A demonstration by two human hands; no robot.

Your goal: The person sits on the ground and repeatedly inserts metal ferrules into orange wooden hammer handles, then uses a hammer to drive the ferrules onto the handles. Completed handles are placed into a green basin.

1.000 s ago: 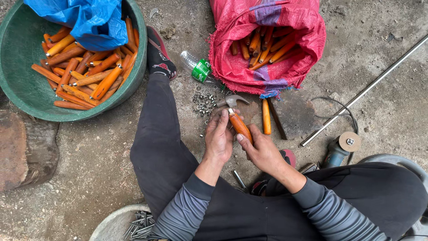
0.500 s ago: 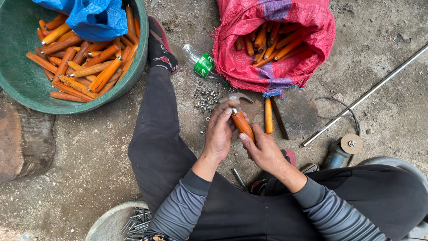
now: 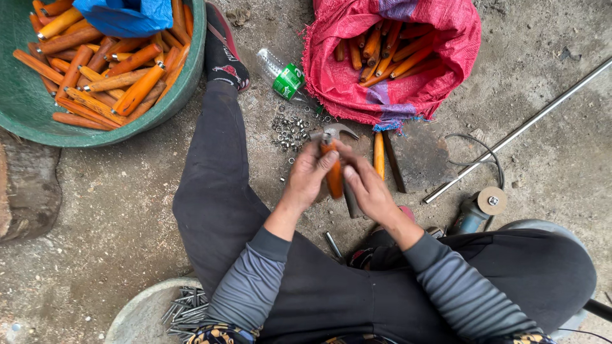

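Both hands meet over the concrete floor between my legs. My left hand (image 3: 308,175) and my right hand (image 3: 366,188) together grip one orange wooden handle (image 3: 334,178), held upright between the fingers. A claw hammer head (image 3: 331,132) lies on the floor just beyond the fingertips. Another orange handle (image 3: 378,155) lies on the floor right of my hands, beside a dark flat block (image 3: 417,159). A scatter of small metal rings (image 3: 288,129) lies just beyond my left hand.
A red woven sack (image 3: 395,54) of orange handles sits at the far right, a green basin (image 3: 38,114) of handles with a blue bag (image 3: 131,14) at the far left. A plastic bottle (image 3: 284,76), long metal rod (image 3: 523,127), angle grinder (image 3: 478,207), log (image 3: 25,191) and pan of metal pins (image 3: 185,306) surround me.
The view has shifted slightly; my hands stay together on the orange handle, which now stands more upright between the fingers.
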